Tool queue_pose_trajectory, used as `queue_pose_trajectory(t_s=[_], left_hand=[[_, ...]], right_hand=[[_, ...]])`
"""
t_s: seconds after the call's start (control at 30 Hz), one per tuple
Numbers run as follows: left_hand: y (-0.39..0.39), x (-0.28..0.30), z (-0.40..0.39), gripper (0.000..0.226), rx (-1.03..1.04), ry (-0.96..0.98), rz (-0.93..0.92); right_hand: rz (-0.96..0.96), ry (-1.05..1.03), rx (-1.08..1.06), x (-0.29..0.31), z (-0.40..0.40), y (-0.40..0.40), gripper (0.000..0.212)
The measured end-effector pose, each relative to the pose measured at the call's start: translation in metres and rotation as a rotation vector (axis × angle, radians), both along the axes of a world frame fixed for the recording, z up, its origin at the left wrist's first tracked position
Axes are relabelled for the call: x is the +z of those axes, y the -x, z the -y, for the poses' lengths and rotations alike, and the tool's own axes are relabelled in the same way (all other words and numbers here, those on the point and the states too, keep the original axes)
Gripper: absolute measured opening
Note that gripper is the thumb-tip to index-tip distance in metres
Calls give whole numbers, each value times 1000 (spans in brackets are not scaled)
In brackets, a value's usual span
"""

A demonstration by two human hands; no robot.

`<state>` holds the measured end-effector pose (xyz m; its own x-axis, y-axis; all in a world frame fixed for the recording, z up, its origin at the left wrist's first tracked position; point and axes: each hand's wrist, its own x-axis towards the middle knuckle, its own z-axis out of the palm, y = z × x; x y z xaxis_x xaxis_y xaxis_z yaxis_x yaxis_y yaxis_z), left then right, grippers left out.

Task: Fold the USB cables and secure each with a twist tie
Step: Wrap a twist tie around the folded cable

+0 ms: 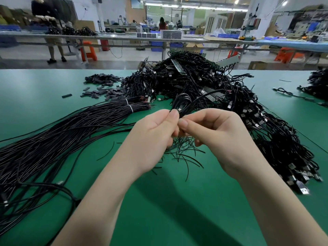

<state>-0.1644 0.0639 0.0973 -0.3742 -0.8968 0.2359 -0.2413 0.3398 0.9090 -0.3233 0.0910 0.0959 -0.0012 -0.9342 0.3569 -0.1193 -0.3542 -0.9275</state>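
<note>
Both hands met above the green table mat (177, 201). Left hand (152, 137) and right hand (216, 135) pinched a folded black USB cable (182, 103), its loops rising between the thumbs. Loose black twist ties (186, 151) lay beneath. Heaped black cables (195, 80) sat behind; straight bundled cables (62, 132) lay left.

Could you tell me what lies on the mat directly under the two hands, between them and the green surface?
In the head view, loose black twist ties lie scattered on the green mat.
</note>
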Motion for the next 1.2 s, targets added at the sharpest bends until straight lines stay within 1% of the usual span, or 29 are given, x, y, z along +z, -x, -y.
queue_pose_trajectory(t_s=[0.07, 0.2, 0.23, 0.3, 0.4, 0.47, 0.6, 0.7, 0.8, 0.87, 0.93, 1.0, 1.07, 1.2], left_hand=[[-1, 1, -1, 44, 11, 13, -11], [-3, 2, 0, 45, 15, 33, 70], [-4, 2, 0, 47, 18, 26, 96], [-4, 3, -1, 48, 20, -13, 93], [2, 0, -3, 32, 81, 31, 96], [6, -1, -4, 22, 97, 43, 50], [7, 2, -3, 24, 25, -102, -124], [4, 5, -4, 27, -77, -237, -199], [3, 6, -4, 27, -115, -369, -255], [1, 5, -4, 27, -104, -429, -246], [0, 4, -2, 26, -93, -478, -235], [-2, 5, 1, 27, -100, -542, -264], [-3, 6, 4, 32, -121, -605, -320], [-4, 6, 4, 34, -125, -626, -361]], right_hand=[[7, 19, -18, 1, -2, -3, 5], [49, 20, -6, 1, -2, -5, 7], [61, 26, -9, 0, -1, -6, 7], [78, 35, -10, -2, 1, -7, 8], [72, 52, -11, -5, 3, -6, 10], [64, 66, -19, -5, 3, -4, 10], [29, 92, -13, -3, 3, -2, 8], [-106, 181, -48, 0, 1, 1, 10], [-401, 372, -157, 3, 0, 6, 9], [-620, 526, -224, 2, 2, 6, 6], [-786, 647, -240, -1, 3, 6, 1], [-913, 748, -265, -6, 5, 5, 3], [-976, 826, -278, -7, 5, 5, 4], [-965, 869, -250, -6, 7, 7, 5]])
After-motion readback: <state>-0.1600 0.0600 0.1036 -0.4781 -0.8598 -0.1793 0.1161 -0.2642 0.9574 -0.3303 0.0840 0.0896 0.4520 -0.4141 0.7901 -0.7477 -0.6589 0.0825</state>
